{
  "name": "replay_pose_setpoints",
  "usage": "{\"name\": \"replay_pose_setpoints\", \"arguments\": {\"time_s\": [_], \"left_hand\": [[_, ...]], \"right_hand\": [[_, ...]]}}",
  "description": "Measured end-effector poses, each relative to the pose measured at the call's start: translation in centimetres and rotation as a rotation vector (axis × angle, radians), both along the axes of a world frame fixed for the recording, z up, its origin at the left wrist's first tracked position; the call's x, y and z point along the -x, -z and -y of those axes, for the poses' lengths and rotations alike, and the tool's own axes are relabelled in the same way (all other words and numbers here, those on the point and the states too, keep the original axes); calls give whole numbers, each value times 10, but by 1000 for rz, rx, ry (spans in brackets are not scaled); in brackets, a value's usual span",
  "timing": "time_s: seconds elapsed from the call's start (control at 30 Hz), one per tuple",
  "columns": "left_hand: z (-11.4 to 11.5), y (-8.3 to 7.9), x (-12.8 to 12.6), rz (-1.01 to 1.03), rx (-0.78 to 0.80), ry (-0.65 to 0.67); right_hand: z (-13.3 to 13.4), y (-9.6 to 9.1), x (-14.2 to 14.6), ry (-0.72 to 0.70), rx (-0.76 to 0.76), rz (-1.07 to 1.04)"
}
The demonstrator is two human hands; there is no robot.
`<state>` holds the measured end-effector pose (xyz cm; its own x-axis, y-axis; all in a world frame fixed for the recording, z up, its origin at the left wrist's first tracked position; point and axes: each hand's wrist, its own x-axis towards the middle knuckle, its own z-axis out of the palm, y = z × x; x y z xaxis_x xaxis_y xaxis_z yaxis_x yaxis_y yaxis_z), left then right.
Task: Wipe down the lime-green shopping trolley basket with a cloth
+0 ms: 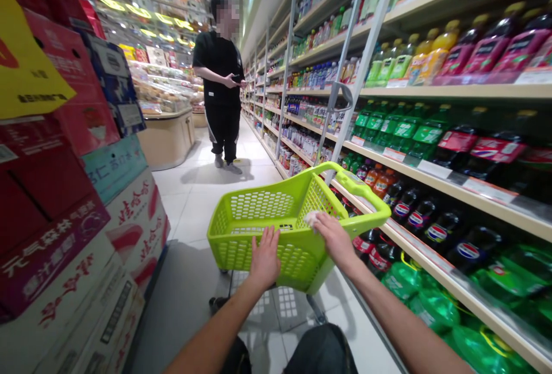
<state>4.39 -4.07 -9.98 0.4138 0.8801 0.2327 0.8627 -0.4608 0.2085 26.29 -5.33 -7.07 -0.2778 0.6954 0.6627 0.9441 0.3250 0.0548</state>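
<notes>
A lime-green shopping cart [241, 256] with a perforated plastic basket stands before my knees, its handle [366, 195] toward the right. My left hand [265, 256] lies with its fingers stretched over the basket's near rim and wall. Further right, my right hand [332, 236] reaches over the same rim with a crumpled white wipe [311, 218] under its fingertips. The wipe hangs at the inner side of the basket near the handle end. Through the openings, the basket floor shows bare where it is visible.
Shelves [431, 167] of bottled drinks line the right side, close to the cart handle. Stacked drink cartons [129, 213] stand on the left. Ahead in the aisle a person [222, 75] in black stands near a rounded display counter [168, 138].
</notes>
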Motion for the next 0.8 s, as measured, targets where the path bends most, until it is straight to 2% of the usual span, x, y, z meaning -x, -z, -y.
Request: {"name": "replay_pose_setpoints", "arguments": {"time_s": [0.1, 0.17, 0.3, 0.37, 0.43, 0.5, 0.6, 0.7, 0.8], "left_hand": [[2, 0, 0, 34, 30, -13], [4, 0, -1, 61, 46, -12], [4, -4, -2, 176, 59, -9], [0, -11, -5, 306, 45, -12], [-4, -20, -11, 464, 41, 0], [-6, -29, -23, 569, 95, 36], [-7, -37, -47, 547, 184, 42], [-5, -34, -67, 439, 99, -28], [-7, -25, -64, 394, -38, 4]], "right_hand": [[10, -16, -35, 168, -13, -21], [11, -15, -30, 168, -11, -29], [-1, 11, 35, -39, 59, -38], [-7, 18, 64, -65, 125, -66], [-8, 15, 77, -59, 212, -80], [-4, 5, 73, -44, 299, -56], [9, -15, 48, 34, 361, -10], [19, -27, 21, 110, 348, 12], [23, -27, 2, 140, 297, 45]]}}
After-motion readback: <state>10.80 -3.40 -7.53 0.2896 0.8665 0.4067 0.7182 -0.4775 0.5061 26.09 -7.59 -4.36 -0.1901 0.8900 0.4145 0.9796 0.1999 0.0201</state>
